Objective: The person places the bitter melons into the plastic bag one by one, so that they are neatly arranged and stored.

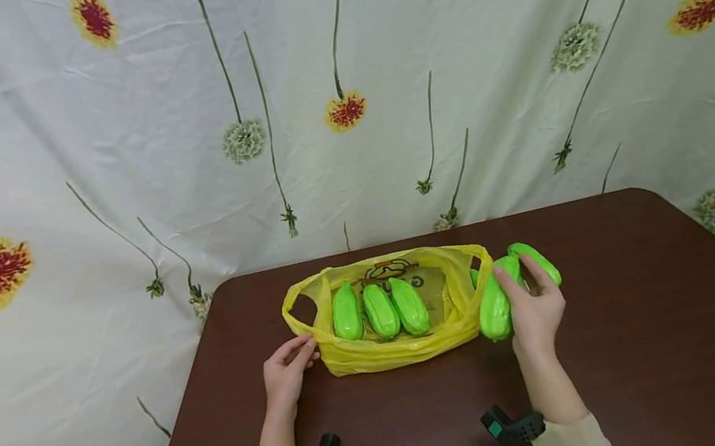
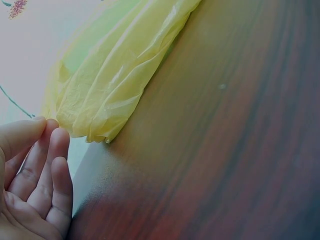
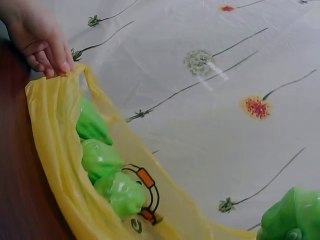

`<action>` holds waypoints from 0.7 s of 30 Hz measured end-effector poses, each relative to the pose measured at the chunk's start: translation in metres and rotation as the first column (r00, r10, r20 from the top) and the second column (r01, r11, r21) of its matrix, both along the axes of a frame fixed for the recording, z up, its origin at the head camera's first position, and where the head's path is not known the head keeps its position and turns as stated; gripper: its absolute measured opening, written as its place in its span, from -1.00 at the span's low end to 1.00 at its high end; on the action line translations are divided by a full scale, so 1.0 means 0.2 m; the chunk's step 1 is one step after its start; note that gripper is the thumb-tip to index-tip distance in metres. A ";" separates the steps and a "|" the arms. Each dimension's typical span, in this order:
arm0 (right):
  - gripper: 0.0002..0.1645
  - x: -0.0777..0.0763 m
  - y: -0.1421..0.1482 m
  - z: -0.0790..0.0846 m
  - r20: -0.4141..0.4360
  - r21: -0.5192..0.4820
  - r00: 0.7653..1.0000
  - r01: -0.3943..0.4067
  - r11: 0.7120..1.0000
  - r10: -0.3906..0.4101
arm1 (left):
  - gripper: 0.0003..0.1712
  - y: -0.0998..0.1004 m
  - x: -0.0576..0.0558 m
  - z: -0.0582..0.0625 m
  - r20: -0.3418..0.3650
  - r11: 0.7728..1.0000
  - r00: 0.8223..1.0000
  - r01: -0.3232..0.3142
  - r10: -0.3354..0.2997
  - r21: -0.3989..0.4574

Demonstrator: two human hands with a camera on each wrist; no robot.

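A yellow plastic bag (image 1: 399, 357) lies with its mouth spread wide, holding three bright green, gourd-shaped vegetables (image 1: 346, 313) side by side. My left hand (image 1: 286, 371) pinches the bag's left edge between thumb and fingertips; the left wrist view shows this hand (image 2: 37, 185) at the yellow film. With thumb and fingers my right hand (image 1: 534, 307) grips the upper end of another green gourd-shaped vegetable (image 1: 495, 309), just off the bag's right side. Behind that hand is a further green gourd (image 1: 543, 266), partly hidden. A sliver of green (image 1: 475, 277) shows by the right bag handle.
Everything stands on a dark brown table (image 1: 635, 333) with rounded far corners. A pale cloth (image 1: 435, 10) printed with flowers hangs behind it. Black bands (image 1: 514, 428) are worn on both wrists.
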State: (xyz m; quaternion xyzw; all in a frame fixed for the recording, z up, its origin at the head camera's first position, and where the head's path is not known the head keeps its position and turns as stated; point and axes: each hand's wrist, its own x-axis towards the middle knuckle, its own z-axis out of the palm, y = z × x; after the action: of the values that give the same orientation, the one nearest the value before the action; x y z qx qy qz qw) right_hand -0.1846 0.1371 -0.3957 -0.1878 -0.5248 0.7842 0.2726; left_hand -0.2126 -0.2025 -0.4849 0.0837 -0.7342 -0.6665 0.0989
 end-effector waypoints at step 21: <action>-0.37 -0.09 -0.17 0.10 -0.130 0.136 0.978 -0.143 0.980 0.161 | -0.71 0.00 0.00 0.00 -0.007 1.000 1.000 -0.009 0.009 0.007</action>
State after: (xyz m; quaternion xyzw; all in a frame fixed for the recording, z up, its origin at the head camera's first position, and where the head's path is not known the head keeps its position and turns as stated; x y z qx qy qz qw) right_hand -0.2035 0.1031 -0.3765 -0.0740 -0.5656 0.7794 0.2591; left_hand -0.2123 -0.2021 -0.4844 0.0850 -0.7312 -0.6688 0.1039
